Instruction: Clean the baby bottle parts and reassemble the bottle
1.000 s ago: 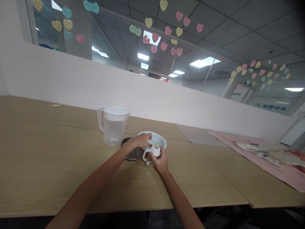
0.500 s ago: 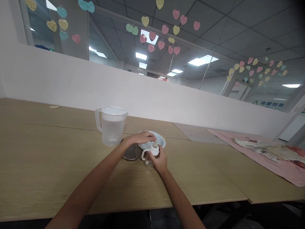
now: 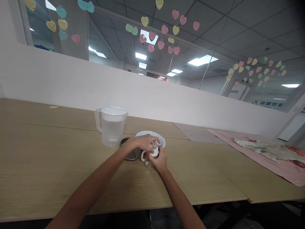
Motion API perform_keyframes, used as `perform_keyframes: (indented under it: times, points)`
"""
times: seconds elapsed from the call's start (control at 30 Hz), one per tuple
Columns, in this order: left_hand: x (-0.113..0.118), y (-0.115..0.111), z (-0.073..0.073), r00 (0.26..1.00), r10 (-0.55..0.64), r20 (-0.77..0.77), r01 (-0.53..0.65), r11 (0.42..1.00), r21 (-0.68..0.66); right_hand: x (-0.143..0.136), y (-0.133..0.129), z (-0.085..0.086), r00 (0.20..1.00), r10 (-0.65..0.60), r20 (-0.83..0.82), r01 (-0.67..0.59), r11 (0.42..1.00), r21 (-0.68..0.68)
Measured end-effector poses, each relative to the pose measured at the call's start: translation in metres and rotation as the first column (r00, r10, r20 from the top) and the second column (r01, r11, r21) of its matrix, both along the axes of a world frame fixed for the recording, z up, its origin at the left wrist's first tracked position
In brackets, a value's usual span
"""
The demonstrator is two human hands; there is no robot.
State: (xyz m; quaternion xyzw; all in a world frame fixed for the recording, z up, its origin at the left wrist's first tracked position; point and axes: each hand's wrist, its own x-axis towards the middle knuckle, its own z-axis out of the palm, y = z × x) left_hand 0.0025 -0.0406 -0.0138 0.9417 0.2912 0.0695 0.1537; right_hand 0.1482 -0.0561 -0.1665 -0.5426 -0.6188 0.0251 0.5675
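Observation:
A small clear baby bottle (image 3: pixel 148 163) with a white collar and white side handle stands on the table, a pale teat on top. My right hand (image 3: pixel 160 159) is wrapped round its upper part from the right. From the left, my left hand (image 3: pixel 147 142) reaches over, its fingers curled round the collar beside the teat. Behind the hands lies a light blue plate (image 3: pixel 140 133). Partly under my left wrist is a dark round dish (image 3: pixel 132 155). A clear lidded pitcher (image 3: pixel 112 128) stands to the left.
The wooden table (image 3: pixel 59 165) runs along a white wall (image 3: pixel 143 95) below a window with heart-shaped notes. At the right lies a pink cloth (image 3: pixel 269 162) with crumpled pale cloth on it. A grey sheet (image 3: pixel 200 133) lies near the wall.
My left hand has come down from above the teat, and its fingers now close on the bottle's collar. My right hand keeps its hold on the bottle.

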Motion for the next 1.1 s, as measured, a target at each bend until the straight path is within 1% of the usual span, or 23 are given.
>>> perform_keyframes:
  times: [0.2,0.43,0.63,0.7,0.8,0.87,1.0,1.1]
  points:
    - [0.000,-0.002,-0.002,0.999,0.007,-0.032,-0.006,0.999,0.033,-0.001,-0.002,0.003,1.000,-0.003,0.004,0.004,1.000,-0.010]
    - [0.003,-0.001,-0.007,0.999,0.014,-0.036,-0.013,0.999,0.038,-0.001,-0.003,0.004,1.000,-0.007,0.009,0.007,1.000,-0.001]
    - [0.009,-0.005,-0.007,0.998,-0.019,-0.065,0.024,0.996,0.083,0.000,0.000,0.001,0.999,0.004,0.032,-0.005,1.000,0.015]
    - [0.011,-0.008,-0.008,0.996,0.015,-0.087,-0.005,0.993,0.117,0.000,0.001,0.000,0.999,-0.011,0.042,0.010,0.999,0.030]
    - [0.016,-0.016,-0.012,0.985,0.135,-0.104,-0.112,0.973,0.202,0.001,0.002,-0.001,0.998,-0.037,0.043,0.034,0.998,0.058]
    - [0.019,-0.021,-0.014,0.978,0.181,-0.101,-0.152,0.959,0.240,0.001,0.002,-0.002,0.999,-0.033,0.030,0.031,0.997,0.064]
    - [0.020,-0.024,-0.012,0.978,0.188,-0.085,-0.161,0.952,0.261,0.001,0.002,-0.005,0.999,0.031,0.017,-0.033,0.996,0.078]
    - [0.013,-0.019,-0.005,0.988,0.155,-0.025,-0.147,0.967,0.207,0.002,0.004,-0.008,0.998,0.060,0.004,-0.060,0.993,0.103]
